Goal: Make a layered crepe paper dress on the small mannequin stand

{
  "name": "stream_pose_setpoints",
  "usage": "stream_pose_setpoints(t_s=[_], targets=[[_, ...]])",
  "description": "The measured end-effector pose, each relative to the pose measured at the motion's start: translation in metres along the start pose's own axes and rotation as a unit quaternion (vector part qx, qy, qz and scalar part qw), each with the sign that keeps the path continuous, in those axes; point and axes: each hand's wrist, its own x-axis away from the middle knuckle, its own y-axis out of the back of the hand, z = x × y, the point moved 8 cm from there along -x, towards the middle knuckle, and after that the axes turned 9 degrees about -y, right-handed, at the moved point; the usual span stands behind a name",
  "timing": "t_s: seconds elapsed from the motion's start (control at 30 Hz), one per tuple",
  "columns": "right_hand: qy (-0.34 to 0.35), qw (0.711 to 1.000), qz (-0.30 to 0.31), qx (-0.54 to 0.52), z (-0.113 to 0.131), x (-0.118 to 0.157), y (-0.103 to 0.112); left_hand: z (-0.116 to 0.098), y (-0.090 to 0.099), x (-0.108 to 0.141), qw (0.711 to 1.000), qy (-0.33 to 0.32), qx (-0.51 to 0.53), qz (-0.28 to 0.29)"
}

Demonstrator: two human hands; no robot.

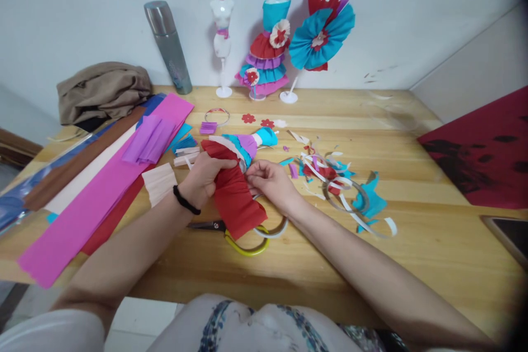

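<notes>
My left hand (203, 179), with a black band at the wrist, is closed on a strip of red crepe paper (237, 201) against a small layered paper dress (247, 146). The dress lies tilted, its turquoise top pointing right, with purple, turquoise, white and red ruffles. At the strip's right edge, my right hand (268, 181) is closed in a pinch; what sits between its fingertips is too small to tell. Under the strip's lower end lie scissors with yellow handles (249, 253) and a roll of tape (281, 230), both partly covered.
Crepe paper strips, including a pink one (94, 192), lie left. Scraps (322, 168) and another tape roll (363, 198) lie right. Along the wall stand a flask (171, 49), a bare mannequin (223, 16) and two dressed mannequins (274, 14). Brown cloth (103, 88) sits back left.
</notes>
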Motion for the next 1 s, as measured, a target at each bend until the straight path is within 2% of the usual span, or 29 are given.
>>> stream_pose_setpoints(t_s=[0.27, 0.77, 1.0], targets=[[-0.031, 0.997, 0.01, -0.072, -0.003, 0.001, -0.001, 0.005, 0.002, -0.002, 0.999, 0.034, -0.003, 0.016], [-0.066, 0.991, 0.028, -0.112, -0.002, 0.004, -0.001, 0.008, 0.001, -0.001, 0.999, 0.041, 0.006, 0.023], [-0.102, 0.984, 0.044, -0.14, 0.0, 0.01, -0.004, 0.003, -0.002, 0.0, 1.0, 0.019, 0.014, 0.02]])
